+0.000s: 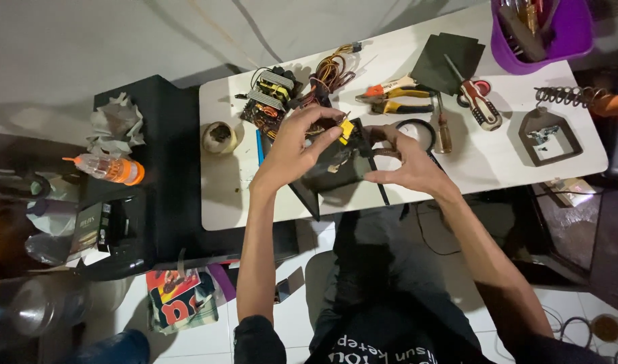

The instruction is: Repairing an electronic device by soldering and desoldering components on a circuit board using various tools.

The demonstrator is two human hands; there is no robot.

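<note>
Both hands are gripping a dark circuit board [336, 165] just in front of the orange pliers [393, 98] on the desk [228, 195]: left hand [292, 152] fingers pinching its yellow part [346, 129], right hand [406, 162] clasping the edge. It looks light, stiff, fragile; edges seem safest.

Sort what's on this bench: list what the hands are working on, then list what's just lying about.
In hand:
- left hand on the yellow part
- right hand on the black piece

Lying about:
- circuit board
- pliers
- screwdriver
- purple tub
- soldering stand
- tape roll
- orange bottle
</note>
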